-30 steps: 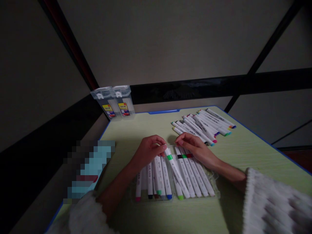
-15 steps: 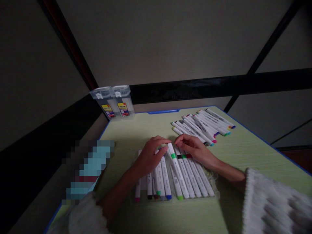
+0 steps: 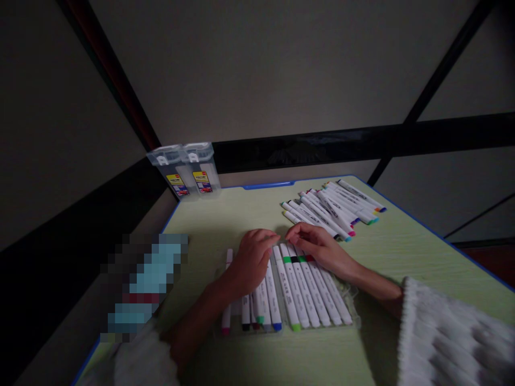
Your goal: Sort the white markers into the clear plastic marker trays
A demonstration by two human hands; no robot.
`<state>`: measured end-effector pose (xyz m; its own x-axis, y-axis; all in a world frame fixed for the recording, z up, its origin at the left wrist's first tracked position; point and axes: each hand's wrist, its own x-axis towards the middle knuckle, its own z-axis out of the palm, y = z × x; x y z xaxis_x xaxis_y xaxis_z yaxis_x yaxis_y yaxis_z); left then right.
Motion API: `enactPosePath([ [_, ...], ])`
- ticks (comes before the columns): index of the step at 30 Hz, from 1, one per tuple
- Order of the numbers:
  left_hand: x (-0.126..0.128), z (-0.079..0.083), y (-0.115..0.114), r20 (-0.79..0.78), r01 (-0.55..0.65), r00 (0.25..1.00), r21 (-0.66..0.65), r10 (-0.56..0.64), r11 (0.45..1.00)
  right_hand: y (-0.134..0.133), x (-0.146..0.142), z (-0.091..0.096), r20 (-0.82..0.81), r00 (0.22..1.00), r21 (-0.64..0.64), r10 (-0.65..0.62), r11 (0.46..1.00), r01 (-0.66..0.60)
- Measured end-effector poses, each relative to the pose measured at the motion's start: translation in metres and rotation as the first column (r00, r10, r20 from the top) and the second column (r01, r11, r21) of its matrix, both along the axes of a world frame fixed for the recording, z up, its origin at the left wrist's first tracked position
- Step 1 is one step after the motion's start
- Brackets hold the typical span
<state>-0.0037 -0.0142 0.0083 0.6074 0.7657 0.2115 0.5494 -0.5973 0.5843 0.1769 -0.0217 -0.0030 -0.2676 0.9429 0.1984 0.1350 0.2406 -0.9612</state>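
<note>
A clear plastic tray [image 3: 351,298] lies on the pale green table [image 3: 406,252] and holds a row of white markers [image 3: 308,289] with coloured ends and bands. My left hand [image 3: 253,258] rests palm down on the left part of the row, fingers spread loosely over the marker bodies. My right hand [image 3: 317,245] is just to its right, curved fingertips touching the far ends of the markers. A marker with a green band [image 3: 286,279] lies in the row between the two hands. Neither hand grips anything.
A loose pile of several more white markers [image 3: 333,206] lies at the far right of the table. Two clear lidded boxes [image 3: 185,170] stand at the far left corner. A black rail [image 3: 362,140] runs behind the table; a blurred patch [image 3: 140,284] sits left.
The green-banded marker that both hands held by its far end now lies flat in the tray row. My left hand has lowered onto the markers; my right hand stays put.
</note>
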Motion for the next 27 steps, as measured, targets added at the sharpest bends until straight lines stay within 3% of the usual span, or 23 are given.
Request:
enactPosePath([
  [7,-0.004,0.0,0.002,0.089,-0.038,0.995,0.004,0.038,0.999,0.0,0.0,-0.001,-0.01,1.0,-0.002,0.005,1.0,-0.005],
  [11,-0.005,0.005,0.0,0.118,0.003,0.993,-0.001,-0.003,1.0,0.001,0.0,-0.003,-0.015,1.0,-0.001,0.008,1.0,-0.008],
  [18,-0.003,0.009,-0.006,0.063,0.116,0.991,-0.027,-0.114,0.993,0.001,0.001,-0.002,-0.02,1.0,0.003,0.021,1.0,-0.02],
  [27,-0.003,0.009,-0.003,0.031,0.14,0.99,-0.024,-0.14,0.99,0.001,0.0,-0.002,-0.018,1.0,0.01,0.023,1.0,-0.023],
])
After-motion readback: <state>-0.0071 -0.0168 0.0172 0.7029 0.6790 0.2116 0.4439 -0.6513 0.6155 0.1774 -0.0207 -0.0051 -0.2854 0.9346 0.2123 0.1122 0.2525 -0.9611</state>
